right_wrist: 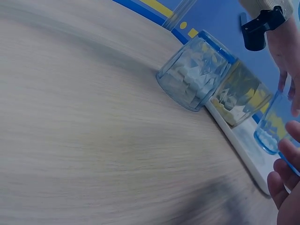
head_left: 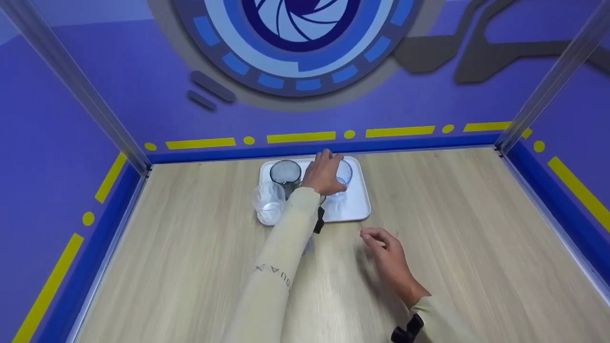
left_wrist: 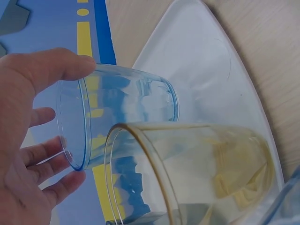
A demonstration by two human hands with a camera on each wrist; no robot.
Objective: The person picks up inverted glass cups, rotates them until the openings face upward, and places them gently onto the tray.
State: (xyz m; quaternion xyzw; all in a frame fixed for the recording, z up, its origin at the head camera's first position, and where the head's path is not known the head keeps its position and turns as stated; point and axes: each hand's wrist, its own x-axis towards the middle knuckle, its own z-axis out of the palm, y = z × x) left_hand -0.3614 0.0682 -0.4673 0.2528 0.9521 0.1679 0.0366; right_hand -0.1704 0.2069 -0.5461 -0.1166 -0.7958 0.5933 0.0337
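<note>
My left hand (head_left: 325, 174) reaches over the white tray (head_left: 358, 202) and holds a clear blue-tinted glass (left_wrist: 126, 96) by its rim. The thumb lies on one side of the rim, the fingertips on the opposite side. That glass stands upright on the tray's right part. Close beside it is an amber-tinted glass (left_wrist: 234, 173), mostly hidden by the forearm in the head view. My right hand (head_left: 388, 252) hovers over the table in front of the tray, its fingers loosely bent and holding nothing.
A dark grey glass (head_left: 286, 172) stands at the tray's back left, with a clear faceted glass (head_left: 269, 202) before it. Another blue-tinted glass (right_wrist: 194, 70) stands on the wooden table (head_left: 190, 267) at the tray's front, largely behind the left sleeve. Blue panels (head_left: 305, 119) enclose the back and sides.
</note>
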